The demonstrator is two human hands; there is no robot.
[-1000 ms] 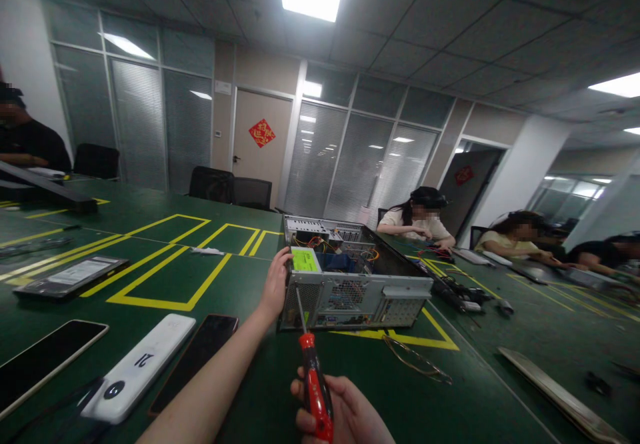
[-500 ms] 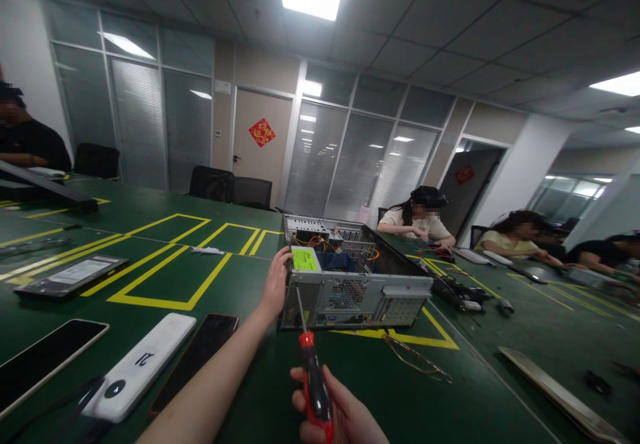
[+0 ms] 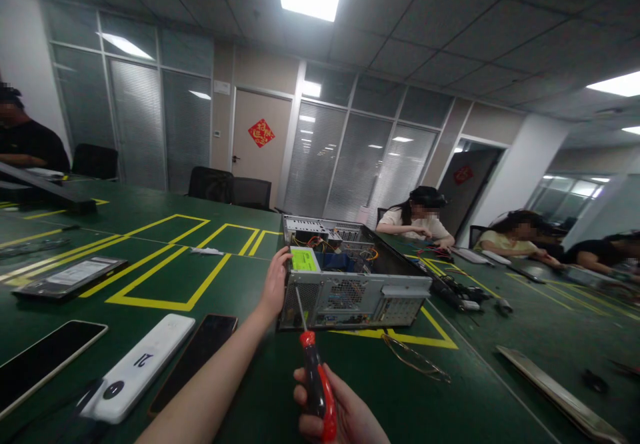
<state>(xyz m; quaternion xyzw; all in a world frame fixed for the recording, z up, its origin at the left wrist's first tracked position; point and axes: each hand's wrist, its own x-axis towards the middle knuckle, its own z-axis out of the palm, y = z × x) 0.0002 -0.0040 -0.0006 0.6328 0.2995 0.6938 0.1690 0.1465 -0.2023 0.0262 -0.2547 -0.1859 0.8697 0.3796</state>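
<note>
An open computer case [image 3: 360, 301] lies on the green table with its perforated rear panel facing me. A power supply with a bright green label [image 3: 304, 261] sits in its near left corner. My left hand [image 3: 276, 283] grips the left side of the case, fingertips over the top edge beside the power supply. Wrapped around a red and black screwdriver [image 3: 316, 381] is my right hand [image 3: 345, 407], in front of the case. The screwdriver's shaft points up and away, its tip at the rear panel below the green label. Whether the tip sits in a screw is too small to tell.
On the left lie a hard drive [image 3: 70, 277], a white power bank-like device [image 3: 143, 367] and two phones, one a dark phone [image 3: 195, 364]. A wire loop [image 3: 417, 359] and a long metal panel [image 3: 555, 391] lie right. Several people sit around the table.
The screwdriver handle has turned in my right hand, so its red strip now shows along the right side. The tip stays at the same spot; my left hand holds its place.
</note>
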